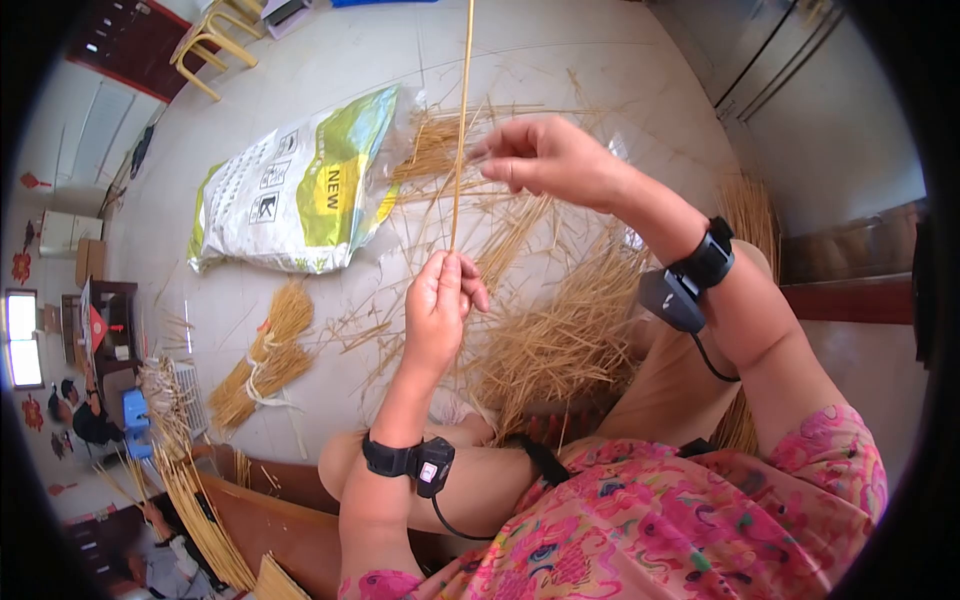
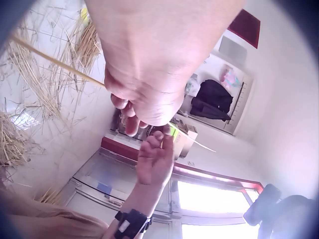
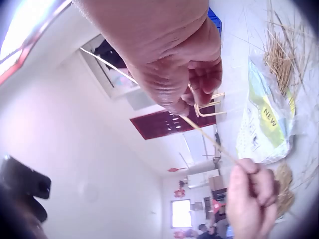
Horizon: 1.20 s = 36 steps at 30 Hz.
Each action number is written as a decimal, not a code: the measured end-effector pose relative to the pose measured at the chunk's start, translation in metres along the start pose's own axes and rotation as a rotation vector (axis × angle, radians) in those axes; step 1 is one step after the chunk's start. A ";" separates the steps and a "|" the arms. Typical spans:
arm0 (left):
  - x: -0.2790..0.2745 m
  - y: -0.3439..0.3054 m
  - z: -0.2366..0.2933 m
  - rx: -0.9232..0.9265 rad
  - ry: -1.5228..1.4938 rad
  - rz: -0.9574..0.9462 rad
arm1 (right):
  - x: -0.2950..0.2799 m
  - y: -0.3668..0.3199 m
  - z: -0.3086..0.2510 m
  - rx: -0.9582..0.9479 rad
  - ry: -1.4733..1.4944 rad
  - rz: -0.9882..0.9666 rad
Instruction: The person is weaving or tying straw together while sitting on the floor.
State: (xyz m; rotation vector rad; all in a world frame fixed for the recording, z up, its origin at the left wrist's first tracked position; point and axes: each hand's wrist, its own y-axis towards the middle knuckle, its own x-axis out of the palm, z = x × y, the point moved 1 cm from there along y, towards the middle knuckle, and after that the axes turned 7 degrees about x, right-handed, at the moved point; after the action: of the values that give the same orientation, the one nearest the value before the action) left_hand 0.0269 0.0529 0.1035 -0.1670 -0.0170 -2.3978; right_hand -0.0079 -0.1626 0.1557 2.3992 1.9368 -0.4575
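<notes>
My left hand (image 1: 437, 310) pinches a long thin straw stalk (image 1: 462, 120) between thumb and fingers. The stalk rises nearly upright in the head view, past the top edge of the picture. Beside it my right hand (image 1: 560, 165) is raised, fingers loosely bent and fingertips close to the stalk. In the right wrist view the stalk (image 3: 212, 139) runs from the left hand (image 3: 251, 199) up behind the right hand (image 3: 174, 64). From the left wrist, the stalk (image 2: 60, 63) passes behind the left hand (image 2: 144, 74), and the right hand (image 2: 155, 162) appears beyond it.
Loose straw (image 1: 560, 340) lies heaped near the feet and scattered over the tiled floor. A printed white-and-green bag (image 1: 280, 200) lies ahead, beside a straw bundle (image 1: 440, 145). Tied bundles (image 1: 262, 355) lie to the left. Yellow stools (image 1: 210, 45) stand farther off; other people (image 1: 90, 415) are at far left.
</notes>
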 end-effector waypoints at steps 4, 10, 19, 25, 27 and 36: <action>-0.004 0.002 -0.017 0.067 0.246 0.032 | -0.032 0.003 -0.016 -0.122 0.343 0.204; -0.025 0.004 -0.019 0.147 0.852 0.070 | -0.064 -0.001 -0.011 -0.176 0.520 0.421; -0.014 0.013 0.004 0.653 1.131 0.157 | 0.017 -0.013 0.004 0.025 0.424 0.090; -0.004 0.008 0.003 0.491 0.821 0.164 | 0.062 -0.030 0.014 0.032 0.420 -0.085; -0.004 0.010 0.005 0.576 0.907 0.191 | 0.060 -0.030 0.015 0.038 0.449 -0.033; -0.009 0.008 0.004 0.489 0.859 0.197 | 0.059 -0.028 0.018 0.052 0.540 0.026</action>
State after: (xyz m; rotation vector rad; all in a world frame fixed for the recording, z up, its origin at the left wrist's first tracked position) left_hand 0.0399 0.0533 0.1063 1.0267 -0.1731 -2.0181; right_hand -0.0278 -0.1038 0.1285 2.7922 2.0810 0.1701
